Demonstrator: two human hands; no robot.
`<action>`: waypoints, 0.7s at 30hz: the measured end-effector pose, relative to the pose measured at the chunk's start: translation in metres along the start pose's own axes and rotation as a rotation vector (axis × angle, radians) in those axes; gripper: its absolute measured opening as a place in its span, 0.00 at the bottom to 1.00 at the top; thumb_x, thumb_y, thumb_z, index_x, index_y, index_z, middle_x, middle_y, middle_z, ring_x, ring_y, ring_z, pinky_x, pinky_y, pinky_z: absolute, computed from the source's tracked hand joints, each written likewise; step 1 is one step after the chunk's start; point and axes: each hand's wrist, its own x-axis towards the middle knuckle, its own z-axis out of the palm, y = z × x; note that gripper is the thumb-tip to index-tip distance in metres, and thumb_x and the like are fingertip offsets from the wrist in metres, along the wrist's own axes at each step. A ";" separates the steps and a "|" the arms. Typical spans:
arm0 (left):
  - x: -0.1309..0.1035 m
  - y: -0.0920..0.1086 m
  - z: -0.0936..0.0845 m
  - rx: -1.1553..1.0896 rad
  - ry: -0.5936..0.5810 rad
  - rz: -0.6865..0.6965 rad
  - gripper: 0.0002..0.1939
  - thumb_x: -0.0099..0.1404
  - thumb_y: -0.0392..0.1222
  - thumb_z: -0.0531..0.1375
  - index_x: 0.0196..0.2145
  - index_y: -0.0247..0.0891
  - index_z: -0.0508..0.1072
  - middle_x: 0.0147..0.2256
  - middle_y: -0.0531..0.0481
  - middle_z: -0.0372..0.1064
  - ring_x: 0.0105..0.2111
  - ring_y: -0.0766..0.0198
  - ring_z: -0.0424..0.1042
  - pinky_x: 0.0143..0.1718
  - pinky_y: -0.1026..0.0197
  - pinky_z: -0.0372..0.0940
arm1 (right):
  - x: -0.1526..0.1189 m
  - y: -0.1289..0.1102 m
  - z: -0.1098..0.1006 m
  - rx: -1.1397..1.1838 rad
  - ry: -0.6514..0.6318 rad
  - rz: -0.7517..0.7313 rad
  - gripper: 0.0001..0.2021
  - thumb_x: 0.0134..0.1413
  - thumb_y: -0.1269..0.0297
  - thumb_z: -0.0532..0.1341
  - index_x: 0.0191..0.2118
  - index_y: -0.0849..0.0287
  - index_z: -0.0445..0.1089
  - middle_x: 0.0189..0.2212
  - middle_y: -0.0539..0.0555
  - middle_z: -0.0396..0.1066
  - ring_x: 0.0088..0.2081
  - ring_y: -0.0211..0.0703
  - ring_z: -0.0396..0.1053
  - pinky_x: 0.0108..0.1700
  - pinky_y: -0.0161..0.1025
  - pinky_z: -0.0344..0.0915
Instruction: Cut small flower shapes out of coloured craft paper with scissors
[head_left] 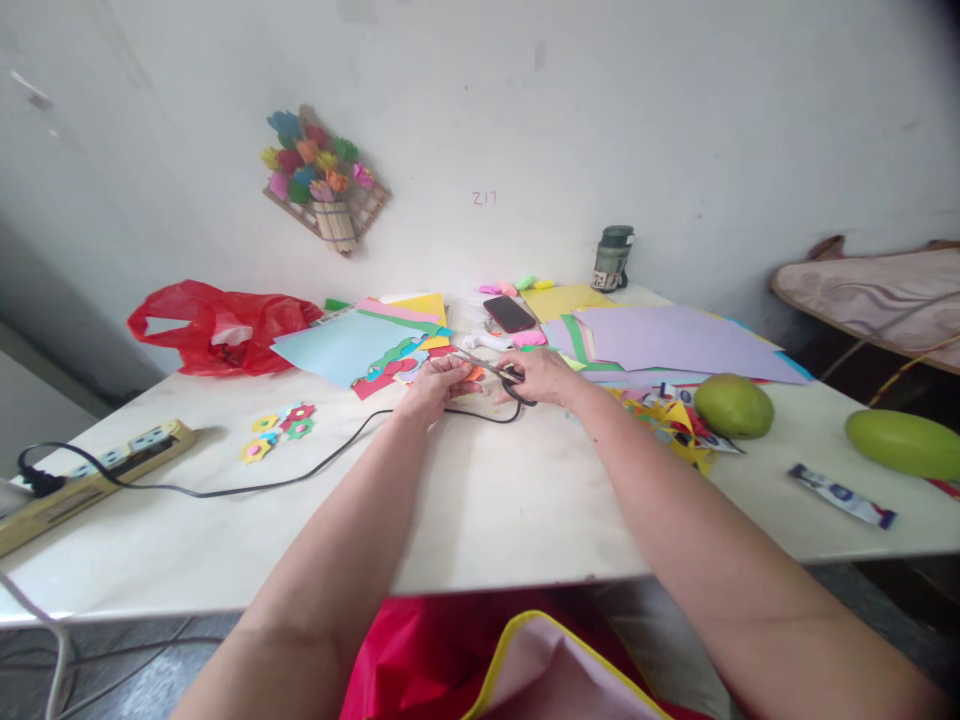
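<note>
Near the table's middle, my left hand [437, 388] pinches a small orange piece of paper [475, 373] between thumb and fingers. My right hand [546, 376] grips a pair of scissors [487, 364] by its dark handles, with the blades pointing left toward the orange paper. Whether the blades touch the paper is hard to make out. Coloured paper scraps [379, 378] lie just left of my left hand. Behind both hands rests a white glue gun [487, 341]. Several small paper flowers [256, 448] are grouped on the tabletop to the left.
A black cord runs from the power strip [97, 480] across the table [495, 520] to my hands. Paper sheets [675, 335], a phone [510, 314] and a bottle [613, 260] stand farther back. Green fruit [733, 405] and a red bag [217, 330] flank the work area.
</note>
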 end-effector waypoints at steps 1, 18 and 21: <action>0.000 0.000 0.000 -0.004 0.000 -0.003 0.18 0.43 0.44 0.72 0.25 0.33 0.69 0.25 0.51 0.71 0.24 0.67 0.74 0.29 0.66 0.67 | 0.000 0.000 0.000 0.007 0.002 -0.001 0.25 0.39 0.52 0.69 0.46 0.55 0.73 0.31 0.51 0.76 0.32 0.41 0.70 0.34 0.35 0.60; -0.002 0.002 0.003 -0.025 0.000 -0.019 0.19 0.42 0.44 0.72 0.24 0.34 0.68 0.24 0.52 0.71 0.24 0.66 0.74 0.29 0.67 0.68 | 0.001 0.000 0.001 0.038 0.013 -0.006 0.25 0.38 0.53 0.70 0.45 0.56 0.73 0.29 0.51 0.74 0.30 0.40 0.68 0.33 0.34 0.58; -0.002 0.002 0.004 -0.034 -0.002 -0.018 0.19 0.41 0.43 0.73 0.24 0.33 0.67 0.24 0.52 0.71 0.23 0.67 0.74 0.28 0.67 0.68 | 0.000 0.000 0.001 0.037 0.013 -0.001 0.25 0.38 0.52 0.70 0.45 0.55 0.73 0.29 0.51 0.74 0.30 0.41 0.68 0.33 0.35 0.59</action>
